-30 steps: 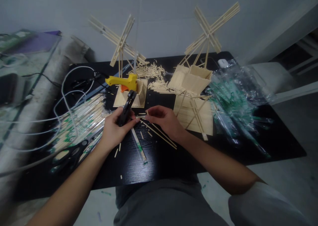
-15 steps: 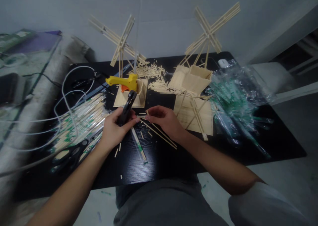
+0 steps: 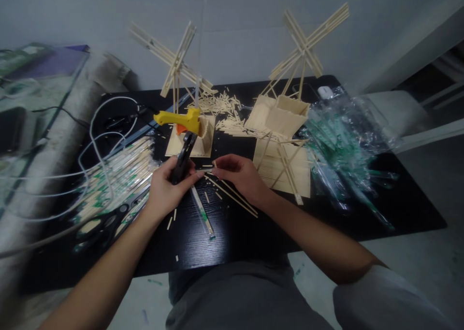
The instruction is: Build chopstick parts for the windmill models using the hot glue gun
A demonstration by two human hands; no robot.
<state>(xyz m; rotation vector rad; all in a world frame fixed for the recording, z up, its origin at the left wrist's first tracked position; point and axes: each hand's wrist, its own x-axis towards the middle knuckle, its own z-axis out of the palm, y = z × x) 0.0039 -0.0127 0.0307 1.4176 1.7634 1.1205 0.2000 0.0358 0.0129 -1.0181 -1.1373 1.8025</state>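
My left hand (image 3: 167, 187) is closed around a black hand tool (image 3: 185, 156), which points up and away; its exact kind is hard to make out. The left thumb and fingertips also meet a thin pale wooden stick (image 3: 206, 170). From the other side, my right hand (image 3: 239, 175) pinches that stick. Below the hands, long thin sticks (image 3: 235, 197) lie on the black table, with a clear plastic-wrapped pair of chopsticks (image 3: 203, 211) beside them. Just beyond my left hand is a yellow glue gun (image 3: 181, 120), over a wooden base (image 3: 174, 144).
Two stick-built windmills (image 3: 177, 64) (image 3: 302, 50) stand at the back. Cut stick pieces (image 3: 221, 105) are heaped between them. Wrapped chopsticks (image 3: 119, 175), scissors (image 3: 105, 226) and a white cable (image 3: 92, 132) occupy the left. Green-printed plastic wrappers (image 3: 340, 141) cover the right.
The black tool in my left hand has tilted very slightly. My right hand and the things on the table look unchanged.
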